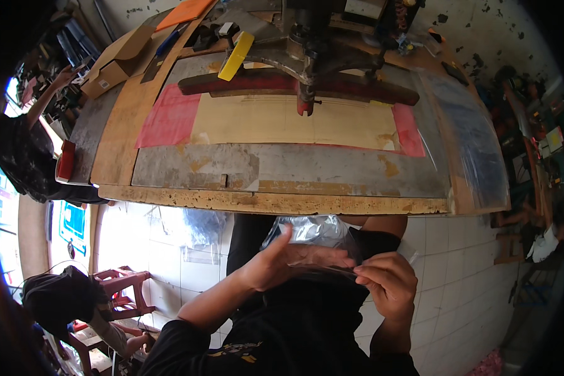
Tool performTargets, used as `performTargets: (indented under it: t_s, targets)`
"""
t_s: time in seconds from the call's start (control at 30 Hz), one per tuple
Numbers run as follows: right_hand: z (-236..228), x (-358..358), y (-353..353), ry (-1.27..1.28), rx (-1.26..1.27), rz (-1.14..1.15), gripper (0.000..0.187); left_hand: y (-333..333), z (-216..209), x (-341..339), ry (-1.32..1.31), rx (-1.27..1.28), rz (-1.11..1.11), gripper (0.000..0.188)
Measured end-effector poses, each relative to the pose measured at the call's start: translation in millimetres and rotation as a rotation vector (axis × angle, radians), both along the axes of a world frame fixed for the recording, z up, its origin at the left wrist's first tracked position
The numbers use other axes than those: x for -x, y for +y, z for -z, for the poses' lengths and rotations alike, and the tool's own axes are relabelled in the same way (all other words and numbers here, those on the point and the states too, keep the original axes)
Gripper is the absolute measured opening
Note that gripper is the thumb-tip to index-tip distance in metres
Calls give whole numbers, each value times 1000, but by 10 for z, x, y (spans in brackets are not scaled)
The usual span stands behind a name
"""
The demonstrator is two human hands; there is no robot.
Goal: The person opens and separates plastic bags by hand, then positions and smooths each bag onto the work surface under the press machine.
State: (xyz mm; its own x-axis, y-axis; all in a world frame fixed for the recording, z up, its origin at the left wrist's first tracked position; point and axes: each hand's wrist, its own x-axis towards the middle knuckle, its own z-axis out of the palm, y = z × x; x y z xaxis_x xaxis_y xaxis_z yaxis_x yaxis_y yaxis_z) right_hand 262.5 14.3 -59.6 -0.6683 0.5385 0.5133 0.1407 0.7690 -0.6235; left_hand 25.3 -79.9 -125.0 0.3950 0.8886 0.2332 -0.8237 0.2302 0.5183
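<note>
Black shirt [313,326] with 2 short sleeves [175,344] and yellowish print [237,351]; black legwear [245,241]; left hand [282,260], right hand [390,282] bare.

Both hands raised before the torso, near each other; left spread, right pinching.

Left forearm [210,304] enters from lower left, slanting up and rightward; left hand [272,264] runs nearly in line with it, thumb [284,235] upright and apart, fingers extended together toward the right hand [388,285]. Right forearm [393,329] stands near vertical; wrist bent inward, thumb and index brought together at the tips, remaining fingers curled, back of hand outward. Fingertips of the two hands lie just beside each other; actual contact cannot be told.
</note>
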Motion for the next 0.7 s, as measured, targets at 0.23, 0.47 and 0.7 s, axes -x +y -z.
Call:
performTargets:
  t_s: [0.23, 0.47, 0.7]
  targets:
    - [98, -113, -36, -23, 64, 127, 22, -50, -70, -46, 127, 172, -254, 71]
    - [98, -93, 40, -55, -3, 123, 24, -28, -134, -48, 30, 207, -250, 77]
    - [116, -81, 43, -51, 67, 94, 28, -73, -406, 25, 590, -122, -299, 96]
